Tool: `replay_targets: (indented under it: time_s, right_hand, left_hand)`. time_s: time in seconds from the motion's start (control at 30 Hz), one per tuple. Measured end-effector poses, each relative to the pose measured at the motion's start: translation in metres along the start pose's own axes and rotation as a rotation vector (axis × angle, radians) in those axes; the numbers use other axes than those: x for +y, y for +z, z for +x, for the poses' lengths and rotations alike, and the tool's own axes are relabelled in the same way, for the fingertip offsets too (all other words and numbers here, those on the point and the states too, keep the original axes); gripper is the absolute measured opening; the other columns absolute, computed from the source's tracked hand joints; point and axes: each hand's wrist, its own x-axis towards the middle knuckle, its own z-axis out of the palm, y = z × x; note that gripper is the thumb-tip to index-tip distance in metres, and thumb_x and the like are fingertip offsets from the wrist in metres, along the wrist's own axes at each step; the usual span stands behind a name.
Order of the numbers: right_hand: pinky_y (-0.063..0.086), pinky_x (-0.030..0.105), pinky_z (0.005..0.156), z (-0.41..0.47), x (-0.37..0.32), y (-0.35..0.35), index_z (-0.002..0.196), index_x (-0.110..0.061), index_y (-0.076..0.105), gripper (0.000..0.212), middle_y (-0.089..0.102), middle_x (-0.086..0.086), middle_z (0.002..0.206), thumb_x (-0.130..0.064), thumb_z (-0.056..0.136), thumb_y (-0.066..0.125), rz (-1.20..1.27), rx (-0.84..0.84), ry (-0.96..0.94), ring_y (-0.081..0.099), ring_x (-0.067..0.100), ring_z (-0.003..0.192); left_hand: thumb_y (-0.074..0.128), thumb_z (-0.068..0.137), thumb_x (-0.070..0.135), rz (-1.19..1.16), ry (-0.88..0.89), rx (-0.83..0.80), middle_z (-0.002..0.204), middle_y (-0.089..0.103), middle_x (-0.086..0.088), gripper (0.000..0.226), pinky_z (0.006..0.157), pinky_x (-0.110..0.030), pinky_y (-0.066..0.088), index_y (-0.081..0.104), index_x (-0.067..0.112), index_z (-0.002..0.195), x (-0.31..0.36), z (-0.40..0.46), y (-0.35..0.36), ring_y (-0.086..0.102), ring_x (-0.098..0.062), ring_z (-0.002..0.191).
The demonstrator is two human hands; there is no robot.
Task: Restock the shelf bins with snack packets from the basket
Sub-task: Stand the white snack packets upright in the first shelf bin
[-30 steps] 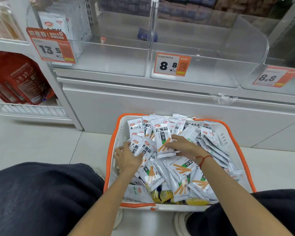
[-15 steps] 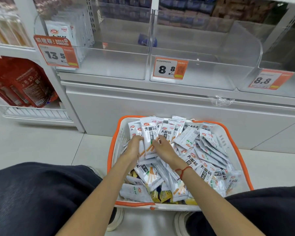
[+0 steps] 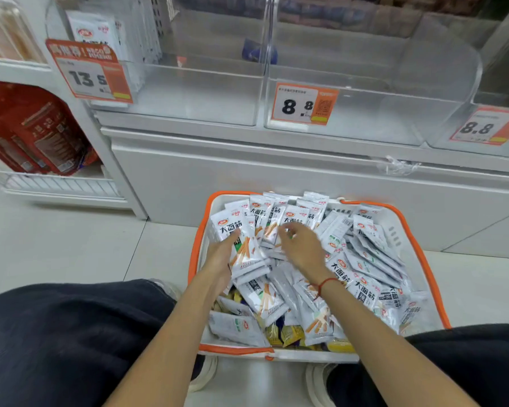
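Observation:
A white basket with an orange rim (image 3: 196, 251) stands on the floor between my knees, heaped with white snack packets (image 3: 365, 277). My left hand (image 3: 221, 259) grips a small stack of packets (image 3: 246, 254) at the basket's left side, thumb on the top one. Just to the right, my right hand (image 3: 303, 248) hovers over upright packets with its fingers spread and blurred. Above, a clear shelf bin tagged 13.5 (image 3: 203, 92) holds white packets (image 3: 100, 33) only at its left end. The bin tagged 8.8 (image 3: 379, 113) shows a bare floor.
Red bags (image 3: 39, 133) fill a low wire shelf at the left. A white cabinet front (image 3: 276, 177) rises right behind the basket. Yellow packets (image 3: 288, 333) lie at the basket's near edge. A third bin's price tag (image 3: 482, 127) shows at the right.
My hands came together at the basket's left side and gathered packets into a stack. The left hand now holds it alone, and the right hand has lifted off and spread.

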Motion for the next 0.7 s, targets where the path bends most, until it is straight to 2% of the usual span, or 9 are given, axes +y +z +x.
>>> replay_targets:
  time_s: [0.03, 0.1, 0.17, 0.23, 0.3, 0.37, 0.47, 0.6, 0.7]
  right_hand:
    - [0.052, 0.032, 0.076, 0.007, 0.011, -0.004, 0.127, -0.013, 0.054, 0.039, 0.058, 0.010, 0.124, -0.037, 0.098, 0.046, -0.135, 0.066, 0.040, 0.061, 0.020, 0.089]
    - [0.048, 0.037, 0.084, 0.016, 0.031, -0.005, 0.127, -0.006, 0.048, 0.047, 0.048, 0.013, 0.131, -0.041, 0.095, 0.050, -0.337, 0.048, 0.095, 0.053, 0.028, 0.111]
    - [0.047, 0.039, 0.086, 0.019, 0.040, 0.004, 0.127, -0.003, 0.044, 0.059, 0.041, 0.014, 0.135, -0.049, 0.091, 0.053, -0.446, -0.033, 0.102, 0.046, 0.031, 0.118]
    - [0.047, 0.039, 0.084, 0.018, 0.038, 0.012, 0.126, -0.004, 0.044, 0.059, 0.041, 0.011, 0.134, -0.048, 0.090, 0.057, -0.457, -0.030, 0.086, 0.045, 0.029, 0.119]
    - [0.047, 0.037, 0.080, 0.016, 0.034, 0.018, 0.122, -0.005, 0.046, 0.052, 0.046, 0.010, 0.125, -0.040, 0.088, 0.064, -0.370, 0.010, 0.078, 0.048, 0.027, 0.113]
    - [0.043, 0.031, 0.065, 0.017, 0.032, 0.019, 0.115, -0.005, 0.044, 0.044, 0.051, 0.009, 0.107, -0.028, 0.085, 0.068, -0.171, 0.023, 0.140, 0.054, 0.025, 0.093]
    - [0.046, 0.034, 0.060, 0.022, 0.028, 0.011, 0.106, -0.007, 0.037, 0.027, 0.048, 0.003, 0.081, -0.009, 0.089, 0.057, 0.181, -0.012, 0.266, 0.049, 0.018, 0.065]
    - [0.036, 0.023, 0.054, 0.026, 0.014, -0.023, 0.107, -0.014, 0.034, 0.022, 0.039, -0.002, 0.072, -0.004, 0.091, 0.046, 0.561, 0.106, 0.346, 0.037, 0.010, 0.058]
    - [0.039, 0.022, 0.057, 0.023, -0.011, -0.046, 0.099, -0.010, 0.047, 0.009, 0.051, 0.004, 0.078, -0.005, 0.091, 0.045, 0.672, 0.102, 0.292, 0.046, 0.012, 0.064]
  left_hand:
    - [0.061, 0.093, 0.027, -0.048, -0.021, -0.028, 0.123, 0.064, -0.006, 0.035, 0.101, -0.043, 0.046, 0.060, 0.017, 0.126, 0.004, -0.003, 0.001, 0.061, -0.024, 0.113]
    - [0.056, 0.096, 0.022, -0.160, -0.045, -0.067, 0.111, 0.069, -0.008, 0.020, 0.093, -0.043, 0.050, 0.064, 0.020, 0.114, 0.010, -0.007, 0.003, 0.066, -0.024, 0.097]
    - [0.051, 0.097, 0.019, -0.242, -0.059, -0.098, 0.103, 0.070, -0.009, 0.016, 0.086, -0.041, 0.050, 0.065, 0.020, 0.105, 0.014, -0.012, 0.008, 0.066, -0.024, 0.086]
    - [0.048, 0.095, 0.015, -0.262, -0.074, -0.134, 0.105, 0.068, -0.012, 0.020, 0.083, -0.040, 0.051, 0.063, 0.015, 0.109, 0.015, -0.015, 0.012, 0.065, -0.025, 0.082]
    - [0.047, 0.095, 0.011, -0.260, -0.091, -0.157, 0.103, 0.067, -0.013, 0.020, 0.080, -0.040, 0.053, 0.060, 0.010, 0.109, 0.016, -0.017, 0.015, 0.065, -0.025, 0.080]
    - [0.048, 0.095, 0.010, -0.253, -0.099, -0.186, 0.114, 0.066, -0.015, 0.025, 0.083, -0.042, 0.052, 0.058, 0.009, 0.117, 0.015, -0.017, 0.018, 0.065, -0.025, 0.087]
    - [0.048, 0.096, 0.010, -0.265, -0.088, -0.207, 0.121, 0.064, -0.015, 0.028, 0.089, -0.046, 0.050, 0.056, 0.009, 0.123, 0.015, -0.020, 0.017, 0.064, -0.026, 0.094]
    - [0.047, 0.096, 0.007, -0.296, -0.063, -0.240, 0.102, 0.071, -0.012, 0.019, 0.078, -0.044, 0.054, 0.061, 0.011, 0.108, 0.021, -0.026, 0.011, 0.068, -0.024, 0.087]
    - [0.045, 0.097, 0.005, -0.268, -0.058, -0.237, 0.111, 0.068, -0.016, 0.022, 0.084, -0.046, 0.053, 0.060, 0.011, 0.112, 0.025, -0.030, 0.011, 0.066, -0.027, 0.091]
